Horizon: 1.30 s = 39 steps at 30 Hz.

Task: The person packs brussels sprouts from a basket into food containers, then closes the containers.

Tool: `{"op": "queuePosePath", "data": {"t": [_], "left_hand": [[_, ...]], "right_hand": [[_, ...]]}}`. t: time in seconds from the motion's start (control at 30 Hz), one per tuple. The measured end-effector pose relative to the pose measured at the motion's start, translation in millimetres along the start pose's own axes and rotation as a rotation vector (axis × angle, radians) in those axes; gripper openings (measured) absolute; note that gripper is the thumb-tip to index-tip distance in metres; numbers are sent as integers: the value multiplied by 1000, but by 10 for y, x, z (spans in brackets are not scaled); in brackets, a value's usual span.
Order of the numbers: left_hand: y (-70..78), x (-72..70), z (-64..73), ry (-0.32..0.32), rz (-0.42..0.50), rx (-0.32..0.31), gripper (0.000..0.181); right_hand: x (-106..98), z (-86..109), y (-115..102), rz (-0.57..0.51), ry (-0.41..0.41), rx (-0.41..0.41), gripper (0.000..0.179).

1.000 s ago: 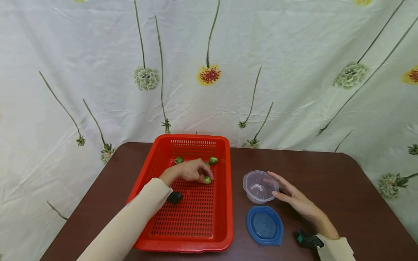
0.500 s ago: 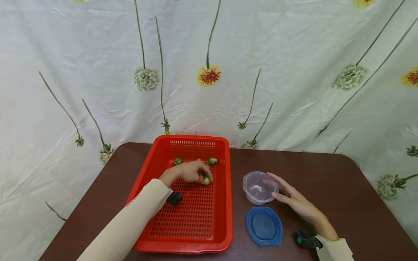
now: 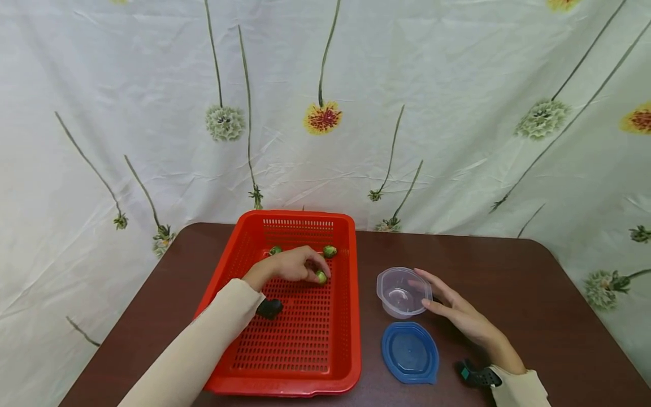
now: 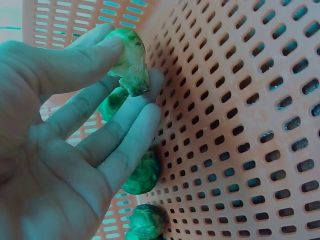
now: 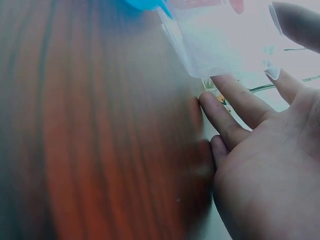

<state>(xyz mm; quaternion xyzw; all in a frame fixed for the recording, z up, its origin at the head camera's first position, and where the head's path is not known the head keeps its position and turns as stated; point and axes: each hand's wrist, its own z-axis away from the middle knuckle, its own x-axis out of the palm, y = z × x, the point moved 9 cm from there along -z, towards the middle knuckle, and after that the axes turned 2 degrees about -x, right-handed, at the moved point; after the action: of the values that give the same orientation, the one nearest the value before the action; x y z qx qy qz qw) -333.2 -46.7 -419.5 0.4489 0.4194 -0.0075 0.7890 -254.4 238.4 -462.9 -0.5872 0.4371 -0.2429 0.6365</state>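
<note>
Flowery cloth point(image 3: 447, 73) hangs behind a brown table point(image 3: 498, 265). Inside the red basket point(image 3: 285, 385), whose walls likely stop things rolling off, the left hand point(image 3: 292, 264) pinches one sprout point(image 3: 321, 277). Well apart, the right hand point(image 3: 463, 316) has loose fingers round the clear cup point(image 3: 399, 295), maybe so it won't slide. A blue lid point(image 3: 409, 351) lies near.

A pale green sprout point(image 4: 131, 52), its browned stem end bare, is pinched between thumb and fingers of the left hand point(image 3: 292, 264) inside the red perforated basket point(image 3: 285, 388). At least 2 darker sprouts point(image 4: 143, 175) lie near it. The clear container point(image 3: 398, 291) stands upright and uncovered beside the basket, held at its right side by the right hand point(image 3: 463, 314).
</note>
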Motion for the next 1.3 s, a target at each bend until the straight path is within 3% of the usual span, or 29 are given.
{"op": "queuePosePath", "data": {"t": [1.07, 1.3], "left_hand": [[108, -304, 73, 127, 195, 9, 28], [240, -356, 90, 147, 148, 46, 25]], "right_hand": [[-3, -8, 22, -14, 13, 22, 63], [1, -7, 36, -23, 13, 15, 63]]}}
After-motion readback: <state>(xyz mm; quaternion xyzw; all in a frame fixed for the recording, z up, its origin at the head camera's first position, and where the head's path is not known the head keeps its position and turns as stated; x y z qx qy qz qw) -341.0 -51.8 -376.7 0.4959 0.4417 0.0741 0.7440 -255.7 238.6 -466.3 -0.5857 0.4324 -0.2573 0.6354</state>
